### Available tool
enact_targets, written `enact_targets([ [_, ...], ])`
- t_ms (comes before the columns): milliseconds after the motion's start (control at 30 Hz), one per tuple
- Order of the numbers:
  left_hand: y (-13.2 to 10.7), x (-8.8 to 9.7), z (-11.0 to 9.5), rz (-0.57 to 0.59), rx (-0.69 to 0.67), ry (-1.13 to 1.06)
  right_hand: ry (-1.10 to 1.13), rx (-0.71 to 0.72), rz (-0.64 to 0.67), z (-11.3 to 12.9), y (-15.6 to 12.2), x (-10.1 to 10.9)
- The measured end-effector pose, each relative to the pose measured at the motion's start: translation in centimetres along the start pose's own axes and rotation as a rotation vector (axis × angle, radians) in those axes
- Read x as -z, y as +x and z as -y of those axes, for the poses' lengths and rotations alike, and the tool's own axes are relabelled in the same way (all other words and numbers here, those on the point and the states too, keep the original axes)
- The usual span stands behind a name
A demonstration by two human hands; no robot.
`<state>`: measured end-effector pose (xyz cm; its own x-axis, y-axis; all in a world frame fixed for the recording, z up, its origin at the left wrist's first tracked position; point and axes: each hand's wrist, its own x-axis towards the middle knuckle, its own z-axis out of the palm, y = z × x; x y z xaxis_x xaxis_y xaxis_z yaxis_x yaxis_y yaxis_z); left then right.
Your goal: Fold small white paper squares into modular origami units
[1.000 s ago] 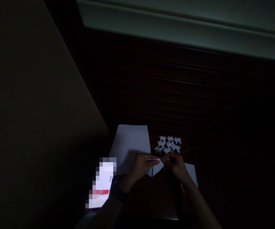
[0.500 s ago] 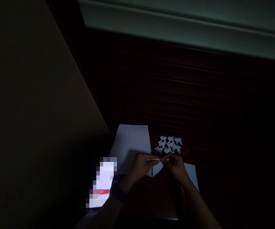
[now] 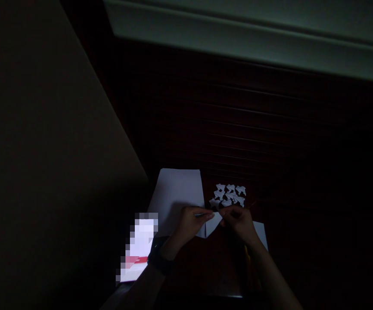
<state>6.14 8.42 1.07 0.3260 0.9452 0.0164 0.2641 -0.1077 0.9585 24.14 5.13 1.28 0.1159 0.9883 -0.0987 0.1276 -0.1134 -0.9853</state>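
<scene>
A small folded piece of white paper hangs between my two hands above the dark table. My left hand, with a dark watch on its wrist, pinches the paper's upper left edge between thumb and fingers. On the other side my right hand has its fingers closed at the paper's upper right corner. Just beyond my hands lie several small folded white paper figures, set close together in rows. A stack of white paper sheets lies behind and to the left, partly shaded by my left hand.
A bright screen, partly pixelated, glows by my left forearm. Another white sheet shows behind my right wrist. A thin yellow object lies beside my right forearm. A pale wall rises at the left; the surroundings are dark.
My right hand has turned slightly and shifted a little right, and more of the folded paper's face shows. The left hand keeps its pinch in nearly the same place.
</scene>
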Motion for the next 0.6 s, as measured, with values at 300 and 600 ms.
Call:
enact_targets([
  [300,-0.18,0.25,0.36,0.105,-0.005,0.043,-0.141,0.057,0.043,-0.42,0.15,0.06],
  [600,-0.52,-0.38,0.22,0.197,-0.027,0.039,-0.245,0.108,0.037,-0.47,0.18,-0.17],
])
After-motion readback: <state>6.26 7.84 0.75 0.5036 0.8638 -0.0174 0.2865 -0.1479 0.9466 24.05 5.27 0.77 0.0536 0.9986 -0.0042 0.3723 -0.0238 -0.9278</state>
